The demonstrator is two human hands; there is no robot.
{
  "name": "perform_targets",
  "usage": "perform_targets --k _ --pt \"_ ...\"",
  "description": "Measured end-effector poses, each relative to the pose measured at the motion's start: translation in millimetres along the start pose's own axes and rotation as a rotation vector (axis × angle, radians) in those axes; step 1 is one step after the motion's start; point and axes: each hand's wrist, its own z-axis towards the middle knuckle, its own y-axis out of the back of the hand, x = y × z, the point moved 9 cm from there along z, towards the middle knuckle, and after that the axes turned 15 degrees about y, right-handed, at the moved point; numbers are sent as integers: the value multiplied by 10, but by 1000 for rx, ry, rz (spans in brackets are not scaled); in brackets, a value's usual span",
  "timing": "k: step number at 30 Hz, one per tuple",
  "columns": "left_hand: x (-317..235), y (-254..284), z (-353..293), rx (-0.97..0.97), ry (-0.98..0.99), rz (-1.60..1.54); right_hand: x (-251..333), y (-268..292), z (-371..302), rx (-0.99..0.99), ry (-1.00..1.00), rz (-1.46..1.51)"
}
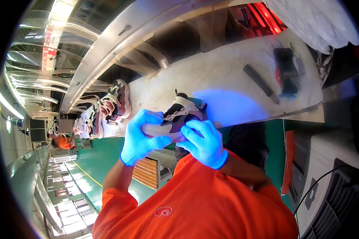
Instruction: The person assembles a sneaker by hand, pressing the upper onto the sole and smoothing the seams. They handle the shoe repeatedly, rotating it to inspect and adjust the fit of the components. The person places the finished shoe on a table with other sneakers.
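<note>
Over the front edge of the pale workbench, I hold a sneaker with white, dark and mauve panels, its toe pointing left. My left hand, in a glove that looks blue, is closed around the toe, with the thumb along the near side. My right hand, gloved the same way, has its fingers curled against the near side of the sole, toward the middle and heel. Its fingertips press on the shoe; whether they pinch anything small cannot be seen. A teal patch shows by the collar.
Blue light falls on the bench right of the shoe. Beyond lie a dark stick-shaped tool and a black handheld device. Several sneakers line the left, beside a machine hung with clear strips. A person in orange is farther off.
</note>
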Motion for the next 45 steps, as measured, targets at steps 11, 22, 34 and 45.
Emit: perform_targets --k 11,22,34,45 --pt "85 9 36 -6 52 -9 -273 0 -502 -69 -352 128" --pt "-22 -8 11 -3 55 12 -376 -12 -459 -144 -351 188" --pt "-8 8 39 19 45 -4 -446 -24 -463 -144 -408 215" --pt "-19 -19 36 28 121 -59 -256 73 -418 -105 -121 49"
